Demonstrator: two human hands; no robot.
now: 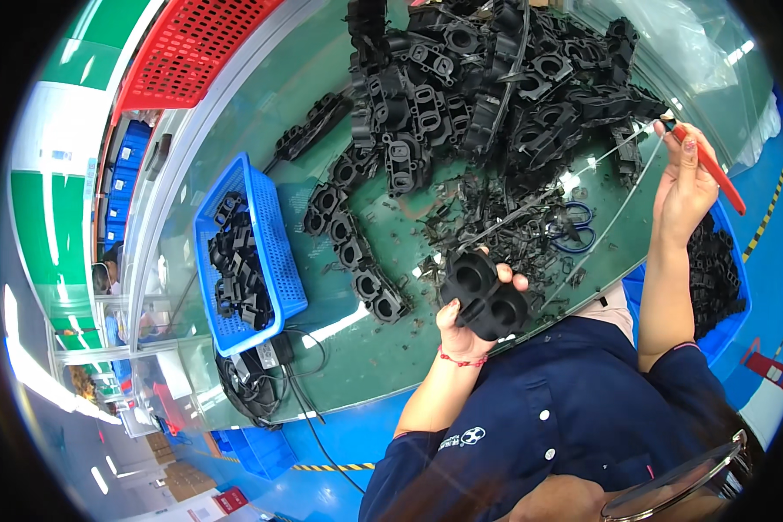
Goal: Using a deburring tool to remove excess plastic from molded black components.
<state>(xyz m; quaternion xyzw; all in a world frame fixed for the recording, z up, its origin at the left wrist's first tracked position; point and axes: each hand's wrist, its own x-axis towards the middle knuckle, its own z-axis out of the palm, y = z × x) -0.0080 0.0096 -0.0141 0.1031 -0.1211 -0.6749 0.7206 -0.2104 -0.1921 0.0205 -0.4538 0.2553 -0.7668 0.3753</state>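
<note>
My left hand [463, 343], a red string at its wrist, is closed around a black moulded part [485, 294] with two round cup-like openings facing up, held over the table's near edge. Raised to the right, my right hand [680, 193] grips red-handled cutting pliers [719, 177], their jaws pointing toward the pile. The two hands are well apart, and the pliers do not touch the held part. Beyond them a large heap of similar black moulded parts [426, 109] covers the far side of the table. Black scraps [470, 209] lie scattered between heap and left hand.
Blue-handled scissors [576, 237] lie among the scraps. A blue basket [278, 261] with small black pieces stands at left, near a black cable [303, 396]. A row of joined black parts [350, 248] lies beside it. Below my right arm sits a blue crate [732, 326] of black parts.
</note>
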